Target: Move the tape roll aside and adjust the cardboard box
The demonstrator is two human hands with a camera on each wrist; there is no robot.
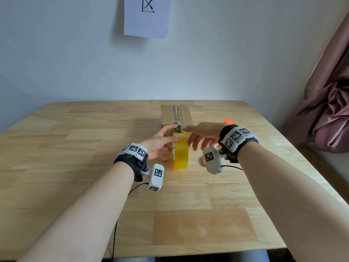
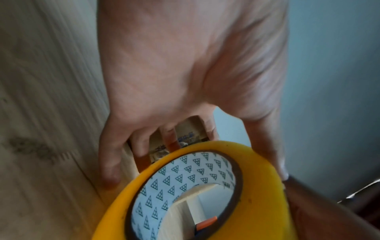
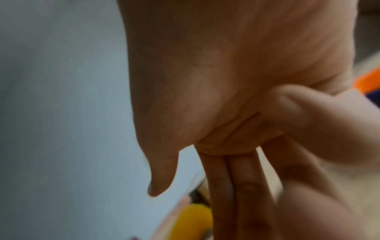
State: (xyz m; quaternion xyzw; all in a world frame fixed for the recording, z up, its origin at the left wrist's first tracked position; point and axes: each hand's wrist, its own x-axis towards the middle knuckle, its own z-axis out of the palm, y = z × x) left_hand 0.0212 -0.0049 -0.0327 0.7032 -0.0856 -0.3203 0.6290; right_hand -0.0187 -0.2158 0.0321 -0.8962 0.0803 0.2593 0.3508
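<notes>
Inspection of the desk (image 1: pixel 75 167): a yellow roll of packing tape (image 1: pixel 181 151) stands on edge at the middle, its axis running left to right, its round faces turned toward each hand. Directly behind it, touching or nearly so, lies a cardboard box (image 1: pixel 176 116) with its long axis running away from the person toward the wall; a printed tape strip runs along its top seam.

The left hand (image 1: pixel 160 142) is the nearer to the roll. Its thumb lies over the top of the roll and its fingers spread along the roll's left face toward the box end; the left wrist view shows the fingers (image 2: pixel 139 146) extended between roll and box. The grip is a loose hold on the roll, fingers mostly straight.

The right hand (image 1: pixel 203 134) hovers just beside the roll's right face, fingers straight and apart, holding nothing; its forefinger reaches toward the box's near end, contact not determinable.

An orange-tipped item (image 1: pixel 229 121) lies behind the right wrist, apart from the box.
</notes>
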